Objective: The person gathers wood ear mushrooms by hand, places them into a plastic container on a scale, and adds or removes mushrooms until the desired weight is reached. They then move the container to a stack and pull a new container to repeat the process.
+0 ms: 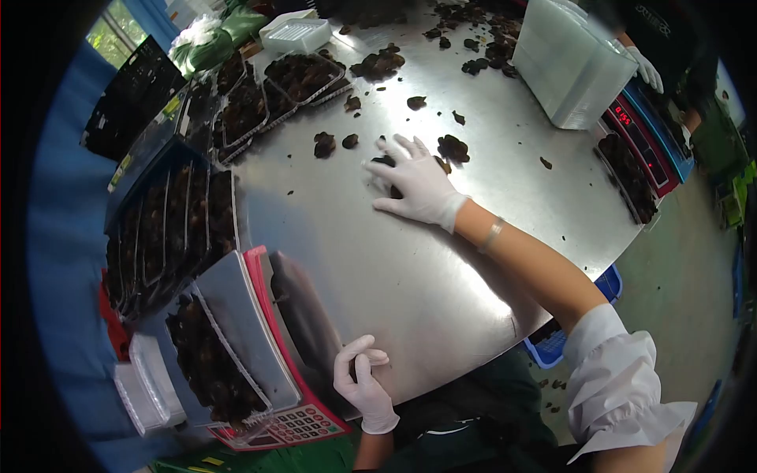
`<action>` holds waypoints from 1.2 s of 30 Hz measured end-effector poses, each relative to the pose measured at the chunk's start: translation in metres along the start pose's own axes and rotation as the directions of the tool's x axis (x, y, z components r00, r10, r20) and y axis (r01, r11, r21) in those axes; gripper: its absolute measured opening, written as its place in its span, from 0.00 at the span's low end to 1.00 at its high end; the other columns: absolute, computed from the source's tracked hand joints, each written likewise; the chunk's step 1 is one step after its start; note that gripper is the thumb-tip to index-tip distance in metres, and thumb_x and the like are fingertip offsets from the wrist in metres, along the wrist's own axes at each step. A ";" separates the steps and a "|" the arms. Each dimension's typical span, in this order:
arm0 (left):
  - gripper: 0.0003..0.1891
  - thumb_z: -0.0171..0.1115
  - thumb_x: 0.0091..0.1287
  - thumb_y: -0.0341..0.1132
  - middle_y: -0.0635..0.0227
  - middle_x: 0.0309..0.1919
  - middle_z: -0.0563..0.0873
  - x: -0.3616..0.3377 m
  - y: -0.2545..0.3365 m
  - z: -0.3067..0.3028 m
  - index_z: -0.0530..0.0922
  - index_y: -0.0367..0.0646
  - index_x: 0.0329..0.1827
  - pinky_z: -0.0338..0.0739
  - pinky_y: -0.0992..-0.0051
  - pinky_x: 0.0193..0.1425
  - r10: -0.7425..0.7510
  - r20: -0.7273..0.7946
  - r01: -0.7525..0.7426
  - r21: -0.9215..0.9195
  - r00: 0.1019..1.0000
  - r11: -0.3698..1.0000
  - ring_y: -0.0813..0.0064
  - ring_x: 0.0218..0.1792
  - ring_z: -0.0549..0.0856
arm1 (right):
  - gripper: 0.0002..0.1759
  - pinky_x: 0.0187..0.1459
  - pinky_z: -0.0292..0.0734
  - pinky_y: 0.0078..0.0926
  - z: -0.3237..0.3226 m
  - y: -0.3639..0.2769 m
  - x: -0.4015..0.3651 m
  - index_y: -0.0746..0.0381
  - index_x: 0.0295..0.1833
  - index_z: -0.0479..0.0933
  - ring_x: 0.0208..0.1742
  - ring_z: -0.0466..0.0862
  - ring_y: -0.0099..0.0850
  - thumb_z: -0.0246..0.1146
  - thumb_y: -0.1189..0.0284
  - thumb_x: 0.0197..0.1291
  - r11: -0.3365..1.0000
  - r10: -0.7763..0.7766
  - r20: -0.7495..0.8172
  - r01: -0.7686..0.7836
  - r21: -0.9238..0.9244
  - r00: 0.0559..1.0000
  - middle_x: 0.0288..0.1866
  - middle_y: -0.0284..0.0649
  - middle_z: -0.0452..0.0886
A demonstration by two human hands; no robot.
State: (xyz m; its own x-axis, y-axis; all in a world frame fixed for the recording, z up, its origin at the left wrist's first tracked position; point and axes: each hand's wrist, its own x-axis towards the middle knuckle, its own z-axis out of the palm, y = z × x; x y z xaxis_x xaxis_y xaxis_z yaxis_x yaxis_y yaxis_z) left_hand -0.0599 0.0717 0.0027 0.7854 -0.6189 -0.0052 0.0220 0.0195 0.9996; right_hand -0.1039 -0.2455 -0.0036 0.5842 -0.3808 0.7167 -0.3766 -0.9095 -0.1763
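Note:
My right hand [418,185], in a white glove, is spread palm down on the metal table [315,205]. Dark fungus-like pieces [385,161] show beneath and beside its fingers. Low in the view, my left hand [364,386], also gloved, hangs by the table's near edge, with loosely bent fingers, some apart, and nothing visible in them. Just left of it is a pink-edged scale [300,423], bearing a tray of dark pieces [213,355]. Loose dark pieces [453,148] lie beyond my right hand.
Filled trays [177,229] crowd the left side, with more [303,75] behind. Empty white trays [146,386] sit lower left. At the right stand stacked plastic trays [564,67] and another scale [650,150], near another person's gloved hand [646,69]. A blue basket [548,349] is below the table.

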 end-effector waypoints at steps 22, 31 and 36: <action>0.09 0.54 0.71 0.24 0.65 0.31 0.85 0.001 0.001 -0.003 0.83 0.36 0.47 0.80 0.77 0.38 0.009 0.041 -0.006 -0.073 0.999 0.997 0.76 0.30 0.84 | 0.08 0.63 0.71 0.45 -0.311 0.055 -0.314 0.62 0.47 0.79 0.62 0.76 0.52 0.64 0.72 0.64 0.402 0.802 -0.165 -0.723 -0.562 0.574 0.58 0.52 0.79; 0.09 0.54 0.72 0.25 0.64 0.29 0.85 0.002 0.002 -0.002 0.83 0.33 0.46 0.79 0.77 0.37 -0.004 0.078 0.001 0.028 0.997 1.000 0.76 0.29 0.84 | 0.14 0.68 0.70 0.39 -0.155 -0.012 -0.071 0.59 0.55 0.80 0.66 0.76 0.44 0.61 0.77 0.64 0.857 0.404 0.294 -0.470 0.209 0.867 0.63 0.47 0.78; 0.11 0.54 0.68 0.20 0.63 0.30 0.87 0.003 0.004 0.001 0.84 0.34 0.45 0.80 0.77 0.35 0.014 0.029 -0.015 0.024 0.999 1.000 0.75 0.29 0.85 | 0.19 0.62 0.74 0.41 0.018 -0.009 0.049 0.58 0.59 0.78 0.60 0.78 0.43 0.61 0.78 0.62 0.947 -0.006 0.335 -0.102 0.304 0.942 0.58 0.44 0.79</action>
State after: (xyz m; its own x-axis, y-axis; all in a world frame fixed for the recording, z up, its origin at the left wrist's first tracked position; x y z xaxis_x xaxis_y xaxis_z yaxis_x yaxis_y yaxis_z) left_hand -0.0584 0.0691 0.0063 0.7675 -0.6410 0.0095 -0.0045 0.0095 0.9999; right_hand -0.0585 -0.2592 0.0211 0.7934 -0.4093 0.4505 -0.1979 -0.8733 -0.4451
